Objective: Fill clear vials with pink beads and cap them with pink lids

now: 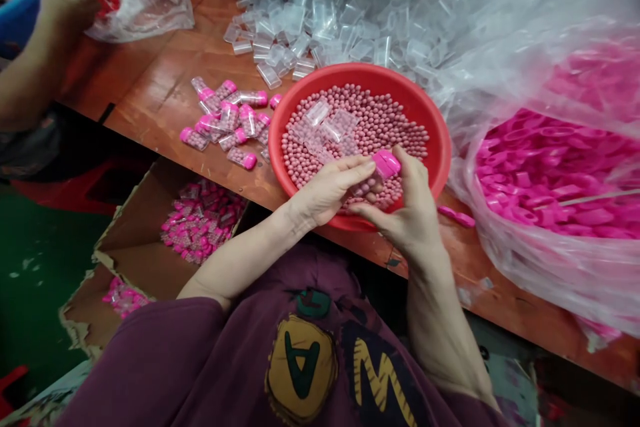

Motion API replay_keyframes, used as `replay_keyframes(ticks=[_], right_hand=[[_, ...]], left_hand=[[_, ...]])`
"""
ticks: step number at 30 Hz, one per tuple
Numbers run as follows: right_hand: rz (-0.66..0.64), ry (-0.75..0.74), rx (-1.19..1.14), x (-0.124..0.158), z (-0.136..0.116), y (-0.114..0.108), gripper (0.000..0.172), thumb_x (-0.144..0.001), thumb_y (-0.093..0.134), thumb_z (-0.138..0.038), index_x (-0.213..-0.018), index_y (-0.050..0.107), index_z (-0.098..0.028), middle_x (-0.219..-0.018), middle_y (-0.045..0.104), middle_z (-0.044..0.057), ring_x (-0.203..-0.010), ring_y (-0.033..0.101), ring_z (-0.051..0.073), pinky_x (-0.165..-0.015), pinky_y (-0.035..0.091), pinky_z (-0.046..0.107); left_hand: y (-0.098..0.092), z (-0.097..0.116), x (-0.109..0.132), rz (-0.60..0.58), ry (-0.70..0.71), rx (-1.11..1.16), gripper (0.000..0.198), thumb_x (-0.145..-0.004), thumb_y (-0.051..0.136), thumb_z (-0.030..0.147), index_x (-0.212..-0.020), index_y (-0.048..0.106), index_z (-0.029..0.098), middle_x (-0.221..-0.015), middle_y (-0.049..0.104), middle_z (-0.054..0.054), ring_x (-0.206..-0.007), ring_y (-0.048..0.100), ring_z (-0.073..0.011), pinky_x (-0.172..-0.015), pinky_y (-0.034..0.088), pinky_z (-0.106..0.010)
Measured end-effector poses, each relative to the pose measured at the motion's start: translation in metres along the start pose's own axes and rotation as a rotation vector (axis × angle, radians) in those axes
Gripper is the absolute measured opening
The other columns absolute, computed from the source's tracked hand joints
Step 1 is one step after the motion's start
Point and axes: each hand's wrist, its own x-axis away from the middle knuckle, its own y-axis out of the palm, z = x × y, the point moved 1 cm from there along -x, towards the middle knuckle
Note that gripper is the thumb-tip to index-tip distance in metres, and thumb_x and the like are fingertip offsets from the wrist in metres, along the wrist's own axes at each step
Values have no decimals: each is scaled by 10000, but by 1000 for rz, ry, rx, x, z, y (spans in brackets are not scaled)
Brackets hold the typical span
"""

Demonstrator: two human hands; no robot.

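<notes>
Over the front of a red bowl, my left hand is closed around a small clear plastic bottle with pink beads in it. A bright pink cap covers its upper end. My right hand grips the cap with its fingers at the far side, its thumb reaching low beside the bottle. Pink beads fill much of the bowl, and several clear bottles lie on them. The fingers partly hide the bottle.
Filled, capped bottles lie left of the bowl, more in a cardboard box below. Loose clear bottles are heaped behind. A plastic bag of pink caps stands right. Another person's hand is upper left.
</notes>
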Motion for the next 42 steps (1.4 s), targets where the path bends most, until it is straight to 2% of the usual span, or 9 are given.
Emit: replay_keyframes(ticks=[12,18,21,23,27,29,33,36,42], right_hand=[[189,-121,341,-3,9,19,669,-859,822,-565,-1409,650,-225,-1245,735,195,-1158,700,409,-1060,591,643],[82,-82,370,-5,9,24,675,-901,800,-543,-1449,648,-180,-1253,746,207,-1166,704,410,-1058,563,633],[-36,-39,186,-8,14,13,889,-902,833,-496,-1658,487,-181,-1279,760,174,-1147,723,360,-1047,585,577],[-14,44,77,-10,24,1,880,-940,802,-450,-1704,437,-210,-1200,785,118,-1031,740,298,-976,618,506],[-9,132,108,-21,36,-9,329,-1027,660,-324,-1326,765,-233,-1085,811,84,-944,745,257,-904,617,438],[-187,75,157,-30,29,1,199,-1023,684,-321,-1140,811,-222,-1061,805,94,-943,742,265,-897,601,427],[-582,-58,327,-39,5,28,140,-974,758,-278,-1053,790,-166,-1026,776,122,-942,711,286,-870,554,402],[-589,-33,352,-38,1,35,114,-990,669,-185,-1024,775,-162,-1015,769,123,-915,701,274,-847,529,382],[-523,-1,230,-31,8,14,181,-995,626,-158,-931,785,-217,-972,793,86,-894,724,261,-834,553,394]], left_hand=[[4,-3,-1,12,5,-89,303,-1051,719,340,-805,658,174,-746,606,-7,-702,510,-126,-776,494,-319],[7,-11,-5,119,310,-343,186,-1012,765,340,-1094,683,194,-1103,735,-47,-1141,666,-185,-1079,500,-320],[-25,19,-3,211,456,-620,305,-1024,753,462,-1187,690,212,-1163,757,-76,-1231,673,-236,-1115,518,-377],[-60,54,-1,423,625,-840,363,-1037,723,519,-1288,690,259,-1244,758,-91,-1313,651,-280,-1154,514,-446],[-106,104,1,778,835,-1210,397,-1019,733,458,-1371,694,278,-1436,699,-142,-1500,532,-355,-1281,414,-565],[-99,102,-1,713,818,-1368,289,-1034,688,377,-1296,738,265,-1415,712,-142,-1479,543,-355,-1287,405,-576],[-57,66,-1,180,505,-1585,242,-989,590,160,-1094,804,201,-1144,780,-114,-1167,697,-286,-1156,512,-480],[-38,42,0,-32,362,-1705,250,-925,578,91,-1010,808,142,-1123,766,-146,-1123,704,-293,-1116,519,-451],[-23,28,-21,-149,149,-1769,183,-818,618,15,-815,759,132,-844,696,-135,-1034,723,-349,-1063,537,-469]])
